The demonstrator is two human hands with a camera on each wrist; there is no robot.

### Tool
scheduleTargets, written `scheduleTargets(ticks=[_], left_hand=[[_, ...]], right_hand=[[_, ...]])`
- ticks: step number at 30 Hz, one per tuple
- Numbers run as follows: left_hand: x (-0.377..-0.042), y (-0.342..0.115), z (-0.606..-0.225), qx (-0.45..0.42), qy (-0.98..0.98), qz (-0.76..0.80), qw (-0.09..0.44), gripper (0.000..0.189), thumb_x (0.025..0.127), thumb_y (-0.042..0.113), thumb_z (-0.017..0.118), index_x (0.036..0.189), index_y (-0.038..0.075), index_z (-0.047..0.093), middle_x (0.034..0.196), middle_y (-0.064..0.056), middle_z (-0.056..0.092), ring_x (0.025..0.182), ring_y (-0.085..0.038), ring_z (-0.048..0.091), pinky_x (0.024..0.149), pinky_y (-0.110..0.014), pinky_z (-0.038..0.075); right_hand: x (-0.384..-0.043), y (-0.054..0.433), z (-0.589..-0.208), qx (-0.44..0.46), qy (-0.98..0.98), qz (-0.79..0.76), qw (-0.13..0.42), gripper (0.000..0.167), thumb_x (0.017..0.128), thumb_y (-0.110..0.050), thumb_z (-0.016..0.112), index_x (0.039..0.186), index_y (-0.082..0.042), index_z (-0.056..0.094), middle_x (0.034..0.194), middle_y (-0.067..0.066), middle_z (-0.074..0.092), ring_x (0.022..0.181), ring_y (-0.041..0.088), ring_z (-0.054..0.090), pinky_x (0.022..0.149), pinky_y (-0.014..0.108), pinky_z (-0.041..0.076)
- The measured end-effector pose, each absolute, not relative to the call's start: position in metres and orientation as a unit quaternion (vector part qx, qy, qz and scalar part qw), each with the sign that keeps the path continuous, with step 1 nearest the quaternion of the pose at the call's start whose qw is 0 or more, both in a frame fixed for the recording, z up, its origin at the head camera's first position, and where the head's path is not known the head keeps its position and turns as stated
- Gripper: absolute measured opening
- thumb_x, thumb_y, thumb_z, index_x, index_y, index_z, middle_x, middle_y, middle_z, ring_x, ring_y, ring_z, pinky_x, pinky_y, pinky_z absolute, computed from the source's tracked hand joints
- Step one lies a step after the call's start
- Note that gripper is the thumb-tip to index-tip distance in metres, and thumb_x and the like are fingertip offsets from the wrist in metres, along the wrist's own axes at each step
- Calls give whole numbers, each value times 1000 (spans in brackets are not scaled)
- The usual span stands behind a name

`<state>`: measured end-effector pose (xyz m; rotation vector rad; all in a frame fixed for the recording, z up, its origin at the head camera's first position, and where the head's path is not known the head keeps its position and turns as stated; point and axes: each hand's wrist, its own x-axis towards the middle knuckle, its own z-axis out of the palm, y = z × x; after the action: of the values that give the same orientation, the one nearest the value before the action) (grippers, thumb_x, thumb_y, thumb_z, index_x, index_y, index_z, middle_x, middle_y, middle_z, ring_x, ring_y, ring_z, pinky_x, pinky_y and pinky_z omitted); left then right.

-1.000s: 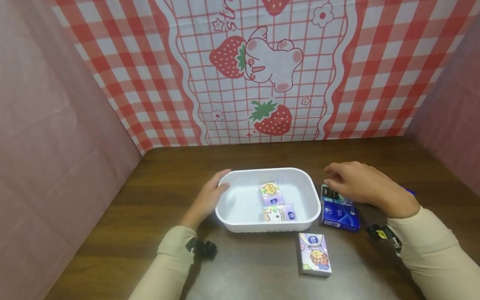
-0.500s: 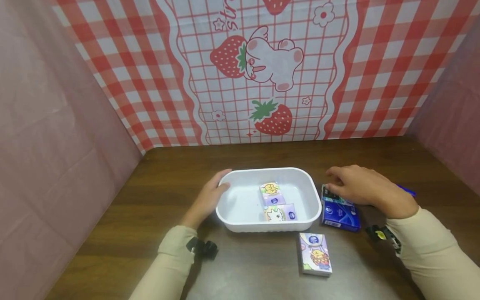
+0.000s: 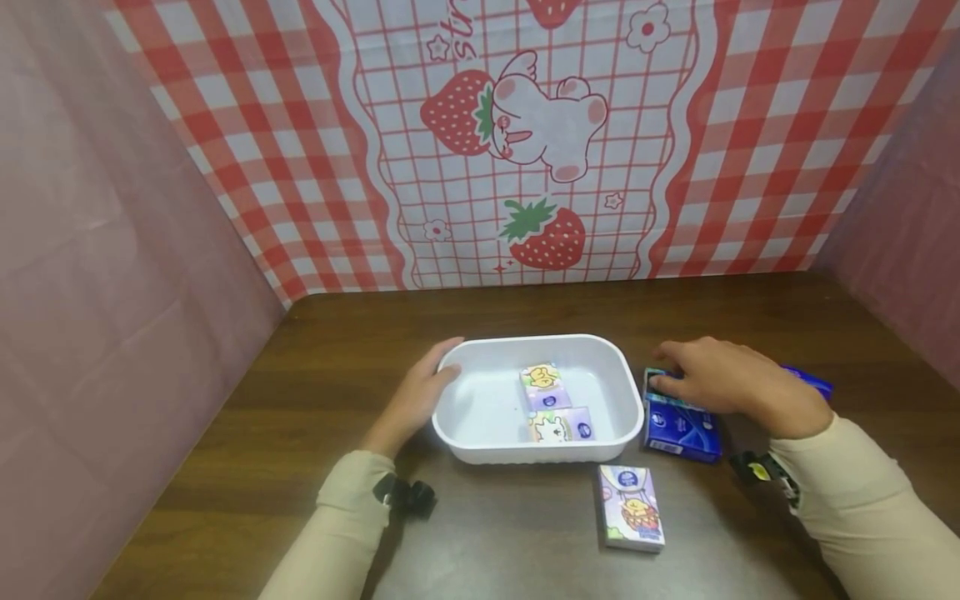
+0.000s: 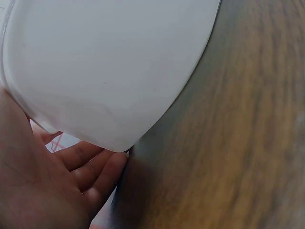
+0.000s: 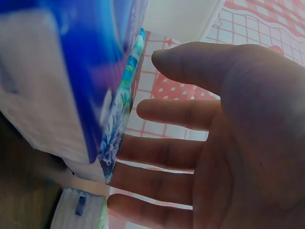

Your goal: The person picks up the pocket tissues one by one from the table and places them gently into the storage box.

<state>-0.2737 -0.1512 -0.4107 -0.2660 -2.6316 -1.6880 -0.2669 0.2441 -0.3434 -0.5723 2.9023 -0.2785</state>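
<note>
At the left end of a white plastic tray (image 3: 536,453), my left hand (image 3: 411,400) grips the rim, thumb over the edge and fingers against the outer wall. Two purple-and-white tissue packs (image 3: 543,387) with cartoon animals lie inside the tray. My right hand (image 3: 723,379) is over the tissue packs right of the tray, its fingers extended in the right wrist view. Below it, a dark teal patterned pack (image 3: 654,382) lies on or against a blue tissue pack (image 3: 681,432). In the right wrist view, the fingertips are close beside the floral pack (image 5: 116,126); contact is hard to tell.
Another purple cartoon tissue pack (image 3: 632,510) lies on the brown wooden table (image 3: 480,533) in front of the tray. A further blue pack (image 3: 808,381) shows partly behind my right wrist. A red checked strawberry cloth (image 3: 525,167) hangs at the back.
My right hand has dipped slightly toward me over the packs, and more of the blue pack behind the wrist shows. My left hand and the tray have stayed in place.
</note>
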Motion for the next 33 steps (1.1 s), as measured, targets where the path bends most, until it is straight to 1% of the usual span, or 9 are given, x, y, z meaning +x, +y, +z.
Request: scheduleTargets(ticks=[5, 13, 21, 26, 33], left_hand=[[-274, -151, -411, -90, -839, -536, 8, 44, 104, 20, 51, 148, 20, 50, 149, -5, 50, 134, -28, 47, 112, -52, 36], [-275, -151, -412, -94, -842, -531, 10, 44, 104, 20, 52, 148, 19, 50, 150, -6, 49, 137, -28, 44, 113, -54, 33], [-273, -151, -410, -89, -845, -527, 13, 43, 104, 20, 51, 147, 18, 50, 149, -6, 50, 136, -28, 45, 113, -53, 34], [-273, -151, -410, -86, -843, -531, 12, 44, 104, 20, 51, 147, 19, 50, 149, -5, 50, 134, -28, 47, 112, -52, 35], [-273, -150, -410, -83, -843, -531, 9, 44, 104, 20, 51, 148, 20, 50, 149, -5, 50, 135, -28, 47, 112, -53, 35]], right_hand=[[-266, 242, -345, -190, 974, -90, 90, 57, 92, -49, 67, 128, -5, 63, 109, 11, 70, 95, 32, 68, 80, 61, 55], [-267, 239, -349, -193, 972, -86, 99, 59, 91, -51, 66, 129, -6, 63, 107, 10, 71, 93, 29, 68, 80, 61, 55], [-267, 239, -350, -209, 968, -94, 100, 62, 90, -53, 67, 128, -3, 62, 107, 12, 70, 91, 28, 69, 76, 55, 58], [-267, 239, -350, -212, 968, -91, 95, 66, 88, -56, 69, 127, -3, 63, 104, 11, 71, 88, 26, 68, 74, 54, 58], [-267, 237, -351, -201, 970, -101, 95, 68, 85, -58, 71, 128, -5, 62, 103, 7, 70, 88, 24, 68, 74, 51, 59]])
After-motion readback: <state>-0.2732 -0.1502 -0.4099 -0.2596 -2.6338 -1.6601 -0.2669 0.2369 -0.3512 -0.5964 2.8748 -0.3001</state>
